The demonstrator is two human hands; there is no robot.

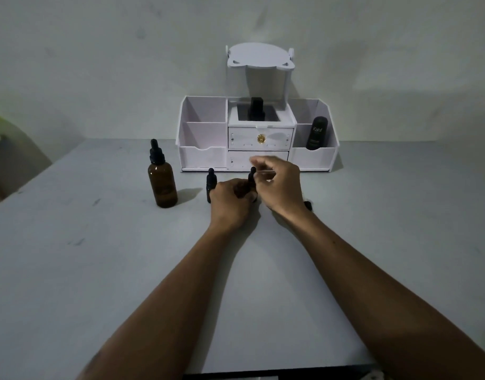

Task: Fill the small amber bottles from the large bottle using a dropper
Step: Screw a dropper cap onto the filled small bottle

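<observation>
Left hand (pixel 230 201): curled round a small amber bottle (pixel 239 191), which is held upright on the table (pixel 98 256).
Right hand (pixel 279 185): fingers are drawn together just above that bottle's black dropper top (pixel 252 176); they are blurred, so a grip cannot be told.
Hands: set close together, at the middle of the table.
Second small bottle (pixel 210 183): stood just left of the left hand, capped.
Large bottle (pixel 162 185): stood upright further left, capped with a black dropper, apart from both hands.
White organiser (pixel 203 157): placed behind against the wall; a black tube (pixel 316 134) is held in its right compartment.
</observation>
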